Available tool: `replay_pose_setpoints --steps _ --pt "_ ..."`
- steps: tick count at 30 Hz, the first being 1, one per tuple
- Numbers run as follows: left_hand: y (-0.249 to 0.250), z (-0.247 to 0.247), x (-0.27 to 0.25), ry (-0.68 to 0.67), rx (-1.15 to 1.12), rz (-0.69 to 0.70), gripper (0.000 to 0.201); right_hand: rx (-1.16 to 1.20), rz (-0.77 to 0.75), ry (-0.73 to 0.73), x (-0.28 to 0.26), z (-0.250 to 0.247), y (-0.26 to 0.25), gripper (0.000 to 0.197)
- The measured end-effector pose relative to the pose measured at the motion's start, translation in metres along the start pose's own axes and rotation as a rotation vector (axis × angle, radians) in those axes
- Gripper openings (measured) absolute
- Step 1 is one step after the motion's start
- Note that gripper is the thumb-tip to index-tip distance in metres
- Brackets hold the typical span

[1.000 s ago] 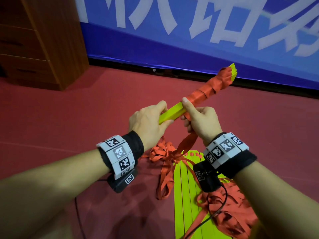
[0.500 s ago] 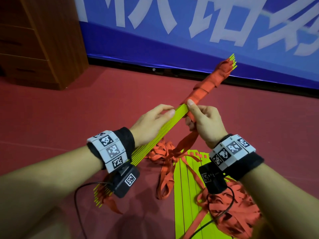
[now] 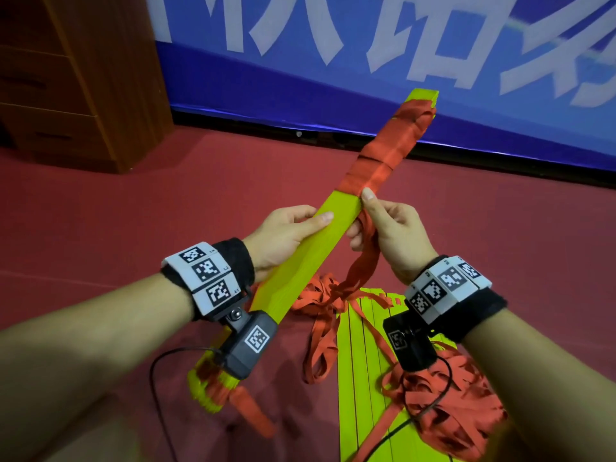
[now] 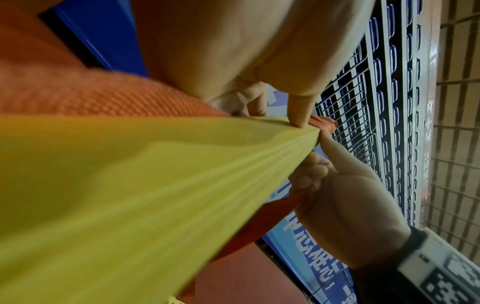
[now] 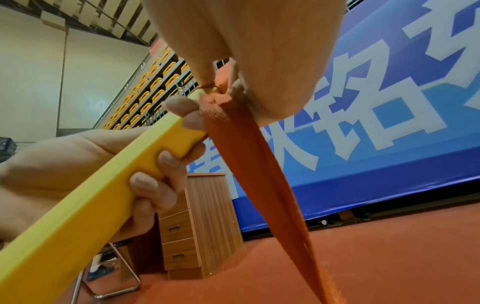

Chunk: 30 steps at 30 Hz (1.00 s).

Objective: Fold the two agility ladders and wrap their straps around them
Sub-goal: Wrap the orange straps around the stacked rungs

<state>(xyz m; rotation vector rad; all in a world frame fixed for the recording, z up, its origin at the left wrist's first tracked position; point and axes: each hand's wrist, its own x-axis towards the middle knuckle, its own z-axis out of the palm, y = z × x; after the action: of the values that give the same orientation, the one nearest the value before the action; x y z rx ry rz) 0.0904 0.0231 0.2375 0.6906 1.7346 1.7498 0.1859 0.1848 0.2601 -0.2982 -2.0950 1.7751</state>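
Wrapping the first ladder (image 3: 300,258): your left hand (image 3: 283,235) grips its rungs, your right hand (image 3: 383,228) pinches the strap (image 3: 363,271); next, pull another tight turn around.

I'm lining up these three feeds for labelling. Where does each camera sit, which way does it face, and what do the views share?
Head: worn on the head, looking forward and down at the left hand and right hand holding the folded ladder; both forearms show.
Left wrist: looks along the left palm, up the ladder toward the stands; the right hand shows too.
Right wrist: looks along the right hand at the orange strap, banner and wooden cabinet; left fingers show.
Shared: the ladder appears in all three.
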Motion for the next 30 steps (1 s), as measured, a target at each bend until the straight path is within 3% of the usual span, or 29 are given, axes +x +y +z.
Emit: replay_pose_setpoints --steps 5,11,17,22,30 --pt "-0.003 -0.002 0.003 0.079 0.041 0.076 0.016 -0.016 0.109 -0.013 0.001 -0.001 0.000 0.057" --pt "-0.004 -0.002 0.002 0.172 0.146 0.159 0.010 -0.192 0.207 -0.053 -0.001 -0.006 0.001 0.072" --pt "-0.006 -0.004 0.007 0.354 0.487 0.263 0.020 -0.212 0.162 0.001 -0.001 0.001 0.003 0.063" --pt "-0.003 -0.001 0.006 0.454 0.572 0.279 0.025 -0.244 0.102 0.053 0.000 0.007 0.002 0.059" --pt "0.006 0.013 -0.008 0.497 0.855 0.344 0.031 -0.211 0.117 0.131 -0.003 0.016 -0.001 0.067"
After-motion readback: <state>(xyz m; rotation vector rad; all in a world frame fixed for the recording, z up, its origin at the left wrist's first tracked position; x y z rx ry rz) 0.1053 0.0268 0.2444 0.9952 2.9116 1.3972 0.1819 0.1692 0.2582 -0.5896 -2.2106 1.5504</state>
